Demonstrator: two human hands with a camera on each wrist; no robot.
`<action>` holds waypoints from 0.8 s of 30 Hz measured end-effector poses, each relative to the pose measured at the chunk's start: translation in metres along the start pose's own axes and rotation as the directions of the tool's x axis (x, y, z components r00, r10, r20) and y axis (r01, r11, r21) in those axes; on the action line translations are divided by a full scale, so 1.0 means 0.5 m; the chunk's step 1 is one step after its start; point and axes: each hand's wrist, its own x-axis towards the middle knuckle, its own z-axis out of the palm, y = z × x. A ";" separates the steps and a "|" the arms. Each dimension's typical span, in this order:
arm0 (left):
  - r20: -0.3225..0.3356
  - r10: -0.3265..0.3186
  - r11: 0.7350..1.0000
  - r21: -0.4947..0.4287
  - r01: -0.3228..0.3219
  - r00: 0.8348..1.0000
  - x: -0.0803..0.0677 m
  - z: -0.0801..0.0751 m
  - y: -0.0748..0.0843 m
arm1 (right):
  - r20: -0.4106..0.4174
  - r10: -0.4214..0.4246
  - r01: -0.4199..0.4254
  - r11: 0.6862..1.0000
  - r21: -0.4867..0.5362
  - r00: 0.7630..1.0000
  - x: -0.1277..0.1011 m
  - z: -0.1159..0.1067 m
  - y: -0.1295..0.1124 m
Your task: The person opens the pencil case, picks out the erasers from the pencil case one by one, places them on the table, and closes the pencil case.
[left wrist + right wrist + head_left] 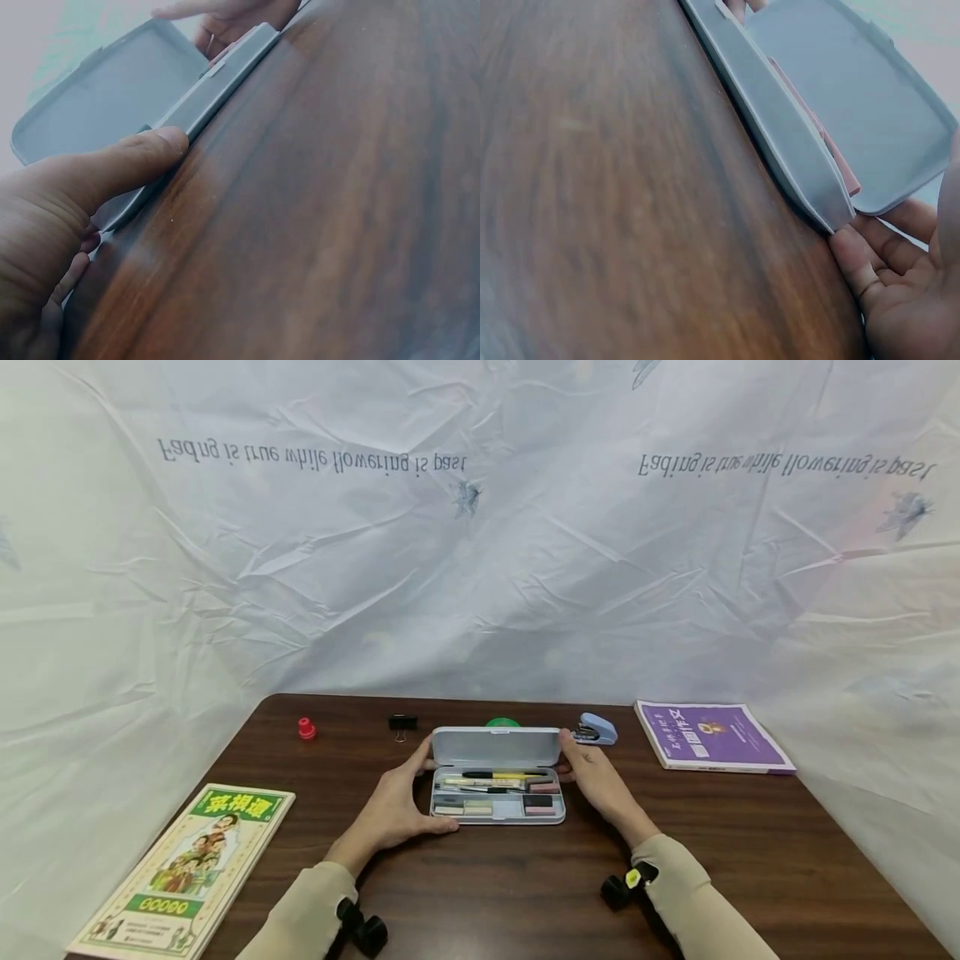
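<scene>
1. We've got the pencil case (pixel 498 802) sitting in the middle of the dark wooden table (pixel 750 843), lid (pixel 497 747) tipped up and back toward the white sheet behind the table.

2. Left hand (pixel 396 806) is wrapped around the case's left end: thumb pressed along the front edge near the corner, fingers curled up round the lid's left side. The left wrist view shows that thumb flat against the tray wall.

3. Right hand (pixel 596 779) cups the right end, fingers bent round the corner of tray and lid (the right wrist view shows the fingertips tucked right under that corner). So both hands are holding the case, neither is spread flat.

4. What could go wrong, in our opinion: the lid looks light and stands near upright, so an uneven squeeze from one side could flop it shut on the pens or skid the whole case across the smooth table.

5. Tilting the tray would probably send the loose bits sliding, since nothing seems to pin them.

6. Inside: a yellow pen (pixel 504 774) and a darker pen lying lengthwise at the back, with pale and pink eraser-like blocks (pixel 540 803) in the front compartments. Exact count is too small to tell.

7. Around it: a blue stapler (pixel 597 729), a black binder clip (pixel 402 723), a purple book (pixel 711 737), and a green booklet (pixel 187 868).
</scene>
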 end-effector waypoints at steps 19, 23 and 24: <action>-0.008 0.087 0.995 0.044 -0.087 0.996 -0.002 -0.002 -0.013 | -0.209 -0.119 0.130 0.991 0.038 0.971 0.005 -0.009 -0.003; -0.006 0.089 0.995 0.039 -0.088 0.996 -0.002 -0.003 -0.013 | -0.213 -0.279 0.291 0.956 0.029 0.936 0.002 -0.032 -0.028; -0.004 0.090 0.995 0.036 -0.090 0.996 -0.001 -0.004 -0.013 | -0.190 -0.315 0.327 0.945 0.031 0.930 0.001 -0.038 -0.035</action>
